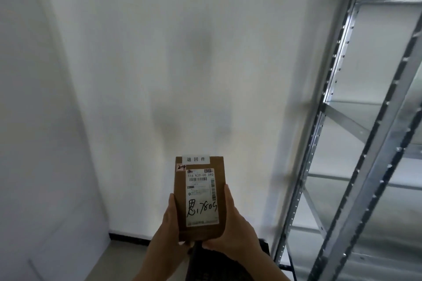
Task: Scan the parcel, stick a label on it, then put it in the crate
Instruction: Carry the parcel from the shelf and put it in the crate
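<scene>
So the parcel point(199, 198) is up in the air right now, a flat brown box held upright in front of a plain white wall point(159, 52), both hands on it. Left hand point(167, 235) wraps the lower left edge, right hand point(230, 228) wraps the lower right edge, thumbs lying along the sides, so each grip is closed on the box and pinching it between them from underneath.

Writing you can actually read: a white strip point(196, 159) across the top edge says 退回件. Just under it at the top left corner there's a small pink tag point(181, 167) with "2-4" scrawled on it. The big shipping label point(201, 197) covers most of the face, printed "516 K20-00 090" near its top, a barcode below that and another barcode running down its right side. The fine print is too small to make out. Across the lower half someone has handwritten a character followed by "17805" in black marker.

Room-wise: a bare metal rack point(356, 143) stands off to the right, well apart from the box. Open wall ahead and to the left, a dark skirting strip point(127, 237) at the floor. Something dark point(205, 264) sits below the hands, can't tell what.
</scene>
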